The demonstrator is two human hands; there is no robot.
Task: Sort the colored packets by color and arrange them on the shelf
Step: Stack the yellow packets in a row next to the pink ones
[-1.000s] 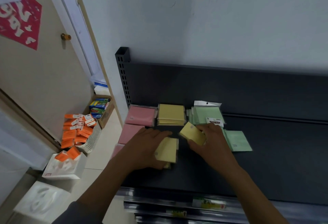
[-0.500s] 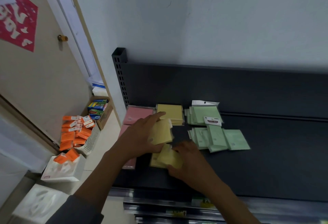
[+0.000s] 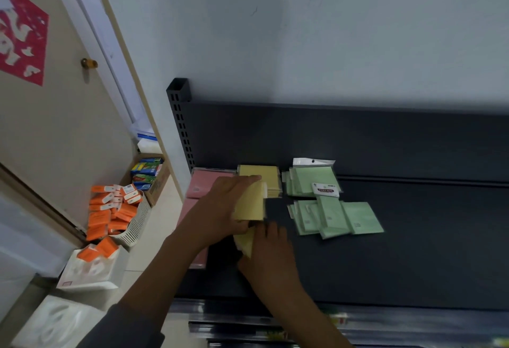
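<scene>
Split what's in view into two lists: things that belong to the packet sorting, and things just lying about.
Part of the job:
- yellow packets held in the left hand
- yellow packets under the right hand
- yellow stack
- pink packets
- green packets
- shelf

Lying about:
- basket of orange packets
- white boxes
- cardboard box

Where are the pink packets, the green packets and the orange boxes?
pink packets [image 3: 205, 185], head view, on the top pink packet's face.
green packets [image 3: 333, 217], head view, on the middle packet of the front bunch.
orange boxes [image 3: 110, 211], head view, on the pile in the basket.
</scene>
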